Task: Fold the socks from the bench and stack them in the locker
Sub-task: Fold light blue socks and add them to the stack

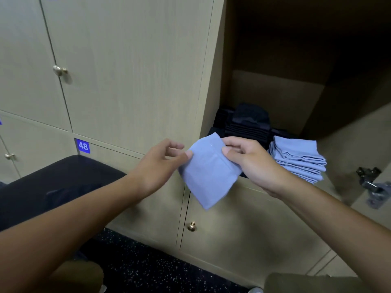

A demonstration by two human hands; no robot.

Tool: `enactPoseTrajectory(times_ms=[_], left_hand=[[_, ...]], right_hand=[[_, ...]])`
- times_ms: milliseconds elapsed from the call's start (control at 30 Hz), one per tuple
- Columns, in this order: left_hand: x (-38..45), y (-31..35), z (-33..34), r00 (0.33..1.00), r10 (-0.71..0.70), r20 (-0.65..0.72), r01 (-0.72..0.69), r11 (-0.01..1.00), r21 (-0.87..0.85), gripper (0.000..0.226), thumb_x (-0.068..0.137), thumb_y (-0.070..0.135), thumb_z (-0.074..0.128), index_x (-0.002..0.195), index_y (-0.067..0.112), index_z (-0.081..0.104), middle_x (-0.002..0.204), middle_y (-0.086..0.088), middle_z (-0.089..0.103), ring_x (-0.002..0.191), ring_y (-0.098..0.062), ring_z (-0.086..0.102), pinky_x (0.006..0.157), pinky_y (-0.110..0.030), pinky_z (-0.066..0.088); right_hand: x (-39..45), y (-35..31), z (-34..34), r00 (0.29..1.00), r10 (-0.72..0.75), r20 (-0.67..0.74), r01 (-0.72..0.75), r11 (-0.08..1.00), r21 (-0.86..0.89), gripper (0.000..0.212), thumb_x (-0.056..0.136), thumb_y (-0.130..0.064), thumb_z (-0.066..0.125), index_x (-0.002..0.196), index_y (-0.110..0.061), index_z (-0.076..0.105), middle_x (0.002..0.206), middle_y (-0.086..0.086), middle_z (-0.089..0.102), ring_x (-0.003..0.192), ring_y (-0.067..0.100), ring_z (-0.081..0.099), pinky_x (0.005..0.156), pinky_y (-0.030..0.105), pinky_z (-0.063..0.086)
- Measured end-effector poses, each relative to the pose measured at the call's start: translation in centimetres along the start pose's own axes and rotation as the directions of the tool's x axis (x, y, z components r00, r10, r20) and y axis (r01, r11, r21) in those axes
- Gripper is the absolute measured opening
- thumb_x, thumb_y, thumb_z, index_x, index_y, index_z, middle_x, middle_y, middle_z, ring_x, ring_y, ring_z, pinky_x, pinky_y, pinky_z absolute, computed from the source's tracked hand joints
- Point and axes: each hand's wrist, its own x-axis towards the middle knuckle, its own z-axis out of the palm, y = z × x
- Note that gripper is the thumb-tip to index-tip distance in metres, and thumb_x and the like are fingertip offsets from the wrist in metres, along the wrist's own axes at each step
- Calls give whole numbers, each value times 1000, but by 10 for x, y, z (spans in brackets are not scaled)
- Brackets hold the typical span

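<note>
Before the locker (pixel 296 92): folded blue sock (pixel 208 172), pinched by right hand (pixel 251 163); left hand (pixel 160 166) loose, thumb touching. Next: onto blue stack (pixel 300 159).

Closed beige doors (pixel 127 66) with round brass knobs (pixel 59 70), one bearing a blue "48" label (pixel 83 146). Dark speckled floor (pixel 148 269) below. Metal hinge (pixel 371 186) at right.
</note>
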Motion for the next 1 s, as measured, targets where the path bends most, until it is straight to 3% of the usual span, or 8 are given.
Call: enactPoseTrajectory(times_ms=[167, 267, 500, 567, 700, 800, 900, 1000], left_hand=[[4, 12, 11, 983, 51, 176, -22, 987, -160, 23, 95, 16, 70, 108, 12, 52, 87, -8, 69, 78, -16, 66, 80, -34, 53], [8, 22, 26, 983, 142, 117, -126, 983, -132, 22, 93, 4, 67, 93, 10, 46, 78, 0, 64, 69, -14, 59, 62, -20, 44], [20, 38, 69, 958, 277, -79, -286, 949, -134, 14, 94, -1, 62, 85, 8, 67, 77, 12, 64, 57, 3, 50, 52, -10, 37], [28, 43, 81, 950, 280, -139, -298, 946, -130, 14, 95, 1, 62, 89, 11, 71, 75, 17, 64, 60, 2, 51, 54, -10, 37], [41, 56, 105, 938, 282, -201, -314, 937, -152, 15, 96, 7, 63, 92, 20, 71, 96, 9, 72, 73, -27, 57, 56, -12, 43], [49, 65, 122, 945, 286, -157, -312, 933, -178, 16, 97, 9, 63, 96, 22, 72, 97, 10, 70, 69, -16, 60, 50, -12, 44], [64, 72, 137, 950, 306, -69, -314, 933, -176, 20, 97, 11, 61, 108, 22, 73, 111, 10, 71, 100, -6, 65, 79, -11, 48], [76, 81, 153, 949, 308, 73, -292, 941, -172, 30, 97, 9, 62, 125, 19, 69, 120, 7, 69, 107, -5, 66, 88, -12, 49]], right_hand=[[-4, 3, -15, 997, 76, -6, -75, 985, 156, 23, 103, -18, 57, 121, -12, 70, 108, 6, 78, 99, 19, 74, 79, 25, 59], [-4, 9, -24, 983, 158, -88, -129, 953, 275, 24, 101, -23, 61, 118, -11, 72, 107, 5, 77, 88, 14, 72, 64, 19, 53], [-5, 15, -46, 906, 280, -319, -73, 843, 533, 61, 91, -40, 73, 130, 2, 53, 99, 7, 73, 90, 18, 74, 83, 36, 56], [-7, 16, -52, 882, 298, -366, -64, 845, 531, 75, 83, -47, 76, 135, -2, 47, 107, 9, 75, 94, 23, 76, 91, 42, 55], [-15, 17, -65, 807, 315, -499, -64, 887, 456, 37, 94, -27, 72, 119, -16, 47, 93, 2, 70, 80, 16, 72, 87, 44, 59], [-19, 22, -77, 794, 225, -565, -13, 935, 354, 20, 90, -12, 73, 102, -14, 57, 97, 9, 70, 88, 24, 70, 84, 45, 55], [-20, 30, -93, 729, 114, -675, 12, 984, 179, 13, 88, -6, 71, 90, -19, 70, 97, 1, 72, 97, 21, 68, 86, 39, 54], [-21, 37, -111, 661, 27, -750, 34, 997, 66, 25, 90, -4, 66, 82, -25, 77, 91, -9, 75, 93, 15, 68, 84, 32, 52]])
